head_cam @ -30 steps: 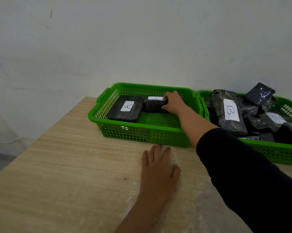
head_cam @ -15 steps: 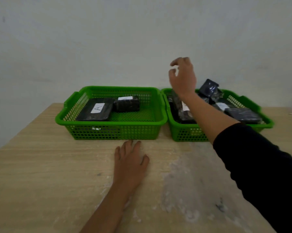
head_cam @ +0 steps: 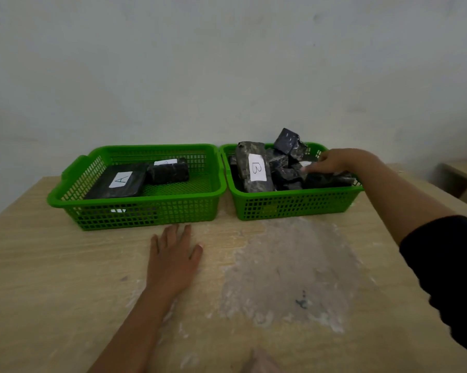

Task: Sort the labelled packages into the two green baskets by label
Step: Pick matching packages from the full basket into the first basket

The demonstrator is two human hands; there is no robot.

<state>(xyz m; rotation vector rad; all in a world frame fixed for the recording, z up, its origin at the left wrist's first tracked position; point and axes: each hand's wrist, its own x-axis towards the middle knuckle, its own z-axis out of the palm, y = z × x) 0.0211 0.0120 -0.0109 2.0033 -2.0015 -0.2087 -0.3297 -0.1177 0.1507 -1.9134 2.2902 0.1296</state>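
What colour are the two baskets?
Green, both baskets, clearest in the head view.

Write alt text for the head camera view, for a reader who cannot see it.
A person's right hand reaches into the right green basket, piled with black packages, one labelled B. The left hand rests flat on the wooden table. The left green basket holds two packages, one labelled A.
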